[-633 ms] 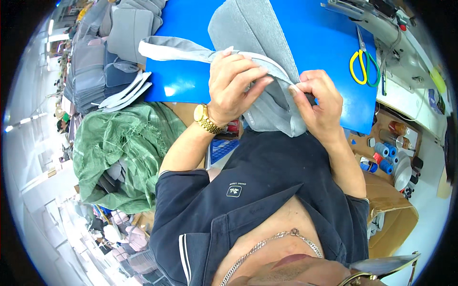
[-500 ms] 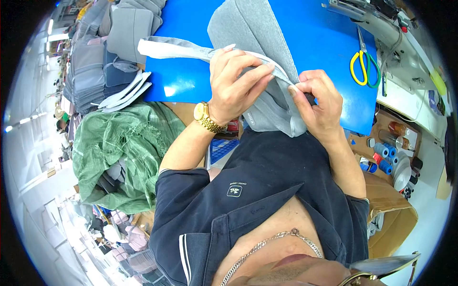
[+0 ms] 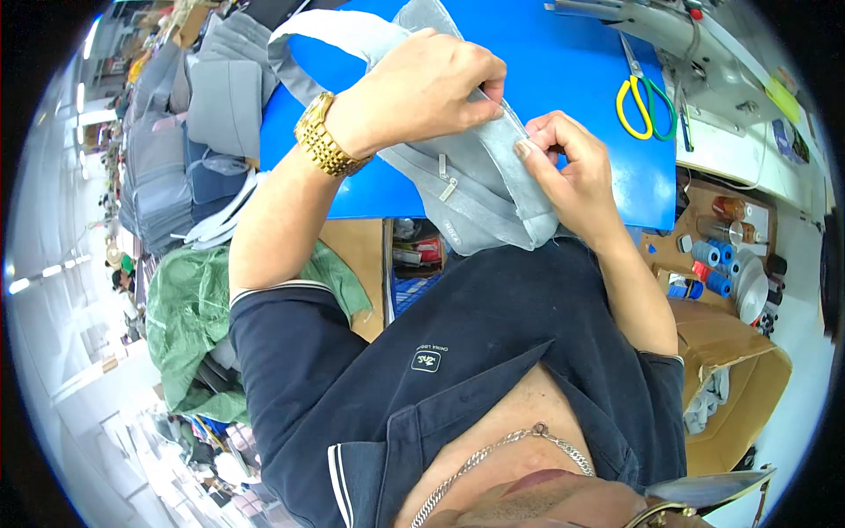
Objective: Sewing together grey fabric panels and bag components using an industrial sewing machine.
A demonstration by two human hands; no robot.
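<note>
From here, the grey bag reaches past the blue surface's near edge, its long axis slanting far-left to near-right. Left hand and right hand pinch its right-hand rim, the right closer to the bag's near end.

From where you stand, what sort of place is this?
Probably a sewing workshop: blue thread spools sit at the right, scissors with yellow and green handles lie on the blue tabletop, and stacked grey fabric pieces fill the left.
</note>
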